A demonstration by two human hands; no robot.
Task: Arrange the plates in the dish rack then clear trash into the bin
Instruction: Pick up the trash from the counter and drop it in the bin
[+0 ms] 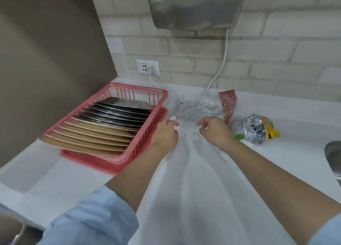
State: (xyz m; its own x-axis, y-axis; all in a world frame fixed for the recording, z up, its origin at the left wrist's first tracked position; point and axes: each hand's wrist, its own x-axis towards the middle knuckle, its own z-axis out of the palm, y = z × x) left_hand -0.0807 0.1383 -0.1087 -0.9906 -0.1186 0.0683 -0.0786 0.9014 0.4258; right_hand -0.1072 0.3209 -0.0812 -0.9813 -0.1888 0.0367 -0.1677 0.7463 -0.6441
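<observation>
Head view shows the pink dish rack (118,126) just left of the left hand (164,134), its long axis going from near-left to far-right. The plates (103,132) stand on edge in it, in one row. Both hands, left and right hand (215,132), pinch a clear plastic bag (186,115) lying between them on the white tabletop (193,180). Right of the right hand lie a red wrapper (227,104), a crumpled foil packet (258,130) and a green cap (239,136). Behind is a brick wall (276,56) with a socket (147,67) and a metal dryer (195,8).
</observation>
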